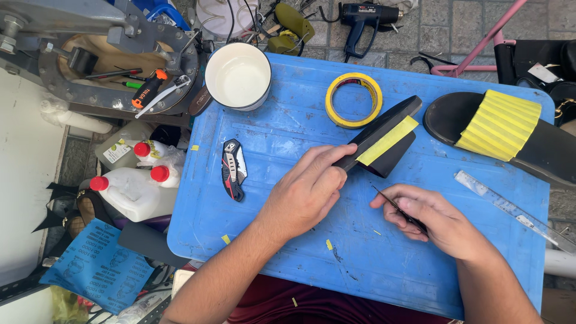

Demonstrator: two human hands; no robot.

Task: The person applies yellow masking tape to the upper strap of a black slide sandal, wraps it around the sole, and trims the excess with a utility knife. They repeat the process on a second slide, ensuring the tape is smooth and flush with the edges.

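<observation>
My left hand (306, 192) grips the near end of a black shoe sole piece (384, 129) that lies on the blue plastic lid (270, 240). A strip of yellow tape (387, 141) runs across the black piece. My right hand (429, 219) holds a thin dark pointed tool (390, 201), its tip aimed up toward the black piece, a little short of it.
A yellow tape roll (354, 100), a white bowl (238, 76), a folding utility knife (233, 168), a black sandal with yellow taped strap (498, 129) and a clear ruler (510, 210) lie on the lid. White bottles with red caps (135, 186) stand left.
</observation>
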